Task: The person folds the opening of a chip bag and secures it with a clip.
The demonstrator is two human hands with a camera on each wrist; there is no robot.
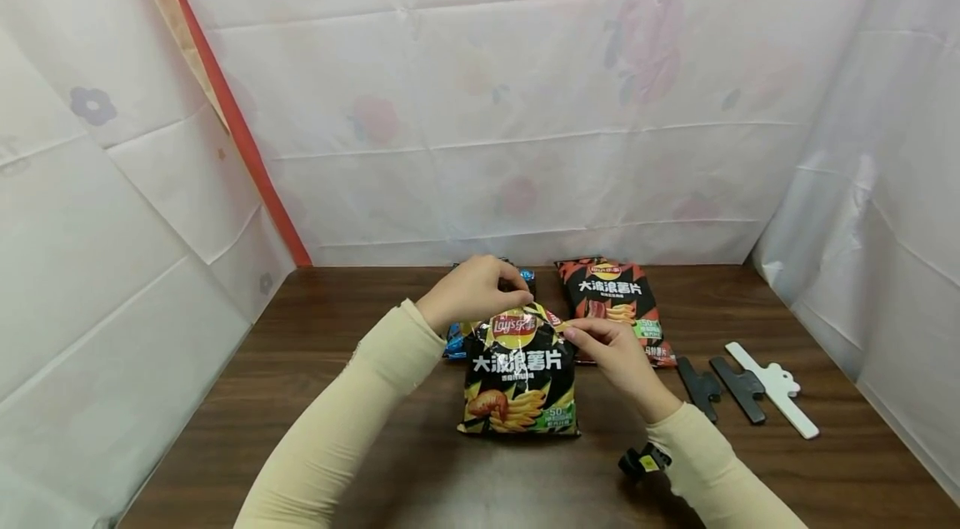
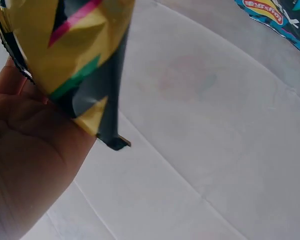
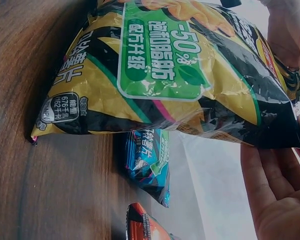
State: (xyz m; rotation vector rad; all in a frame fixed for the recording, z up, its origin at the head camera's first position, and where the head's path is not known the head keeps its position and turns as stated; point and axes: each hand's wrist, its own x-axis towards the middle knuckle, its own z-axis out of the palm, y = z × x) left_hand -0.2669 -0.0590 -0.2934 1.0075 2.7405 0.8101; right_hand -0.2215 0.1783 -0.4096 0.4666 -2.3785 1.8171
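While apart, 2 hands (image 1: 474, 289) (image 1: 619, 352) in pinch grips on the top of the black chip bag (image 1: 519, 383)

A plump black foil chip bag (image 1: 517, 383) is streaked with gold, green and magenta; a flat red foil bag (image 1: 613, 297) is patterned in black. The broad dark-brown desk (image 1: 420, 483) is marked with wood grain, the white sheet backdrop (image 1: 525, 96) floral-printed in faded pink.

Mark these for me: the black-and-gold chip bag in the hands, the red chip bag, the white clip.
Black-and-gold chip bag (image 1: 520, 376): head view, middle of its printed front.
Red chip bag (image 1: 617, 302): head view, middle of its front.
White clip (image 1: 773, 390): head view, middle of its long bar.
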